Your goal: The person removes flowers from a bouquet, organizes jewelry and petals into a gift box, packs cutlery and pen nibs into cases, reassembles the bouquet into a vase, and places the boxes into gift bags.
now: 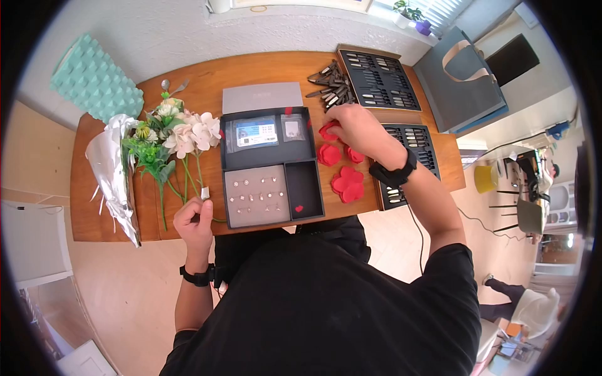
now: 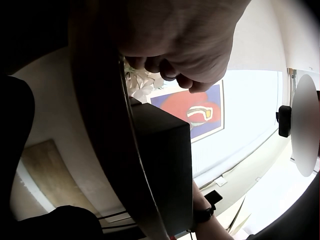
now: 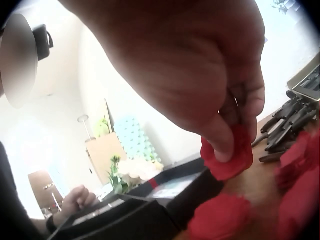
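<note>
1. Right of the box [image 1: 303, 181], a red flower [image 3: 236, 166] is being pinched by the right hand [image 1: 360, 130].
2. The left hand's [image 1: 194, 222] grip cannot be told.
3. Petals are likely being spared by light pressure.

The petal clusters [image 1: 347, 184] are plain bright red; the tabletop [image 1: 263, 70] is warm brown wood. The box [image 1: 266, 158] is matte black, its insert [image 1: 257, 217] pale grey, a label [image 1: 256, 133] blue and white. The flowers [image 1: 180, 142] are white and pale pink, with green leaves [image 1: 152, 156]. The foil [image 1: 113, 166] gleams silver. The container [image 1: 97, 81] is mint green in a repeating pyramid pattern. The shirt [image 1: 326, 301] and wristbands [image 1: 197, 276] are black.
</note>
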